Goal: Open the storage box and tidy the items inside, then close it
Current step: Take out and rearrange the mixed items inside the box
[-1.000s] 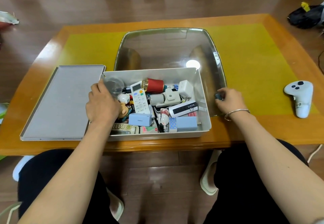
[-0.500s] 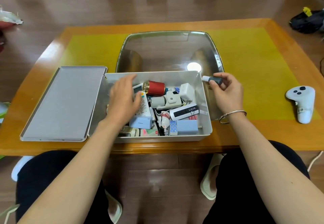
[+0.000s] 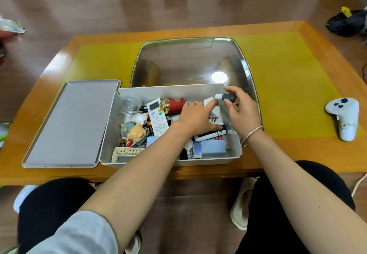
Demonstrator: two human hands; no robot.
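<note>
On the table [image 3: 288, 154] the box [image 3: 170, 92] stands open, lid [image 3: 69, 122] beside it; the left hand [image 3: 195, 117] reaches flat over its clutter while the right hand [image 3: 241, 110] pinches a small dark-capped bottle [image 3: 226, 96] above the far right corner.

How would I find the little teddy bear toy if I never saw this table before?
Look in the open storage box on the wooden table, beside its flat grey lid. Go to the box's left half, below the clear plastic cup and left of the white remote control. The bear figurine is the only tan thing with a face and round ears.
</note>
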